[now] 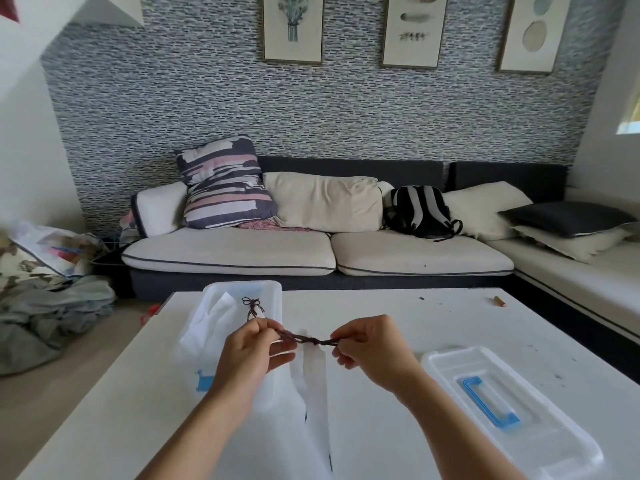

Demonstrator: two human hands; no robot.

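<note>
Lying near-right on the white table: clear lid | above table's middle: left hand and right hand each pinch an end of the dark cord stretched between them | table's far left: clear box holding another knotted cord | beyond table: sofa.

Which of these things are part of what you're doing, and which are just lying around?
In use: dark cord, pinched by left hand and right hand; clear box holding another tied cord.
Lying about: lid, small stick on the table, backpack on the sofa, striped cushion.
</note>
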